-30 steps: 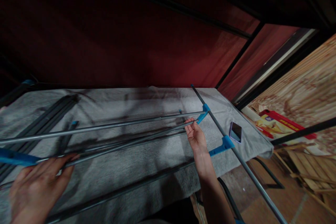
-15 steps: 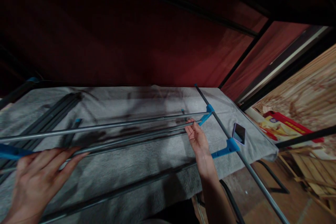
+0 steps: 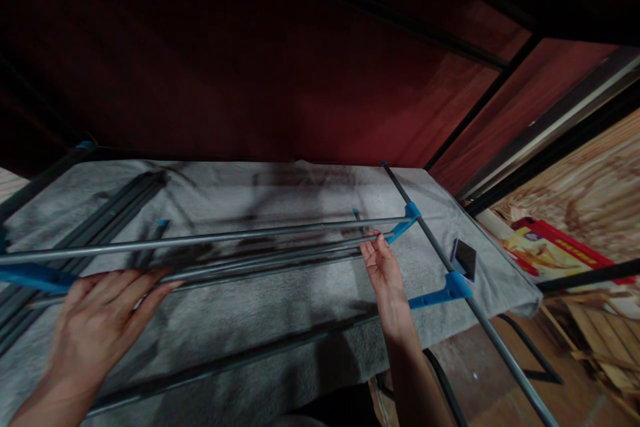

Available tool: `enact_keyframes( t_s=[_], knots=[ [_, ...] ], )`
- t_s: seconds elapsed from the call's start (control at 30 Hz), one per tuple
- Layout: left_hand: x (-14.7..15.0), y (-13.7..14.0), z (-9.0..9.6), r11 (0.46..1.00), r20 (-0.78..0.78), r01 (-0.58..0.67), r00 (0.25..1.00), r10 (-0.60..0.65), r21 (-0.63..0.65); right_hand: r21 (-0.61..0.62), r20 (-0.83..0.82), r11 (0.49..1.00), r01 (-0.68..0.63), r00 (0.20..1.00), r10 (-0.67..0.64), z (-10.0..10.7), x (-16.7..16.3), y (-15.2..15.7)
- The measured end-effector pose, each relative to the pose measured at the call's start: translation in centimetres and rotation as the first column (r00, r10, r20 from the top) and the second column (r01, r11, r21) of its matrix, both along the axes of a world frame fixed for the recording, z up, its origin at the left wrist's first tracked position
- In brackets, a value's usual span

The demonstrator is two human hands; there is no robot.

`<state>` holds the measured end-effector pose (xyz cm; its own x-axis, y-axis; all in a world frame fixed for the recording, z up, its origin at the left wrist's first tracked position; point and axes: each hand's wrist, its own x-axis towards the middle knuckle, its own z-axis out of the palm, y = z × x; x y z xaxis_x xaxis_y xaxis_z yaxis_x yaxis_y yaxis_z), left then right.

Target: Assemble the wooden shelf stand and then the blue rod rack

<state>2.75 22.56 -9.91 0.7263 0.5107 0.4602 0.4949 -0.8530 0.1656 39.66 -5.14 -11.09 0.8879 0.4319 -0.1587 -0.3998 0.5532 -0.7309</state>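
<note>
Grey metal tubes with blue plastic connectors form a frame over a grey blanket (image 3: 280, 340). My left hand (image 3: 107, 310) is closed around a grey tube (image 3: 260, 264), close to the left blue connector (image 3: 37, 278). At the tube's other end, my right hand (image 3: 383, 263) pinches it by the back right blue connector (image 3: 400, 225). Whether the tube end sits inside that connector I cannot tell. Another tube (image 3: 240, 236) runs behind, parallel to it. A second right connector (image 3: 445, 289) sits lower on the long side pole (image 3: 493, 330).
Several loose grey tubes (image 3: 105, 213) lie at the left. A phone (image 3: 464, 259) rests on the blanket's right side. Dark red fabric (image 3: 300, 93) hangs behind. Beyond the right edge are a red and yellow box (image 3: 555, 250) and wooden slats (image 3: 600, 340).
The view has shifted slightly, so the frame, blanket and both hands appear a little farther right. Both hands keep their hold on the tube.
</note>
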Motion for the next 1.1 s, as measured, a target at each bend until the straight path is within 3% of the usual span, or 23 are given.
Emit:
enact_keyframes(
  t_s=[0.1,0.17,0.37,0.57,0.7,0.87,0.97,1.1],
  knots=[
    [0.7,-0.3,0.8,0.983,-0.027,0.048,0.999,-0.044,0.178,0.010,-0.006,1.000,0.010,1.000,-0.010,0.1,0.0,-0.1],
    [0.9,-0.5,0.9,0.974,-0.010,0.044,0.999,-0.043,0.222,0.007,0.006,1.000,-0.028,1.000,0.028,0.2,-0.2,-0.1],
    [1.3,-1.8,1.9,0.993,-0.012,0.004,1.000,-0.003,0.121,-0.116,0.021,0.984,-0.134,0.990,0.137,-0.8,-1.9,-0.2],
    [1.4,-1.9,1.9,0.998,-0.045,0.000,0.999,0.003,0.068,-0.270,0.010,0.914,-0.303,0.948,0.317,-2.2,-4.3,-0.4],
    [1.4,-1.5,1.7,0.997,-0.014,0.025,1.000,-0.024,0.079,-0.465,0.018,0.859,-0.213,0.968,0.250,-4.3,-4.7,-2.0],
    [1.5,-1.5,1.7,0.991,-0.030,-0.014,0.999,0.018,0.130,-0.541,-0.041,0.813,-0.217,0.972,0.232,-7.0,-4.4,-3.9],
    [1.4,-1.7,1.6,0.991,-0.041,-0.032,0.998,0.037,0.129,-0.557,0.025,0.809,-0.186,0.971,0.239,-7.3,-4.8,-3.5],
    [1.5,-1.9,1.2,0.991,-0.023,-0.016,1.000,0.019,0.130,-0.569,0.222,0.819,-0.068,0.947,0.233,-6.2,-6.7,-1.7]
  ],
)
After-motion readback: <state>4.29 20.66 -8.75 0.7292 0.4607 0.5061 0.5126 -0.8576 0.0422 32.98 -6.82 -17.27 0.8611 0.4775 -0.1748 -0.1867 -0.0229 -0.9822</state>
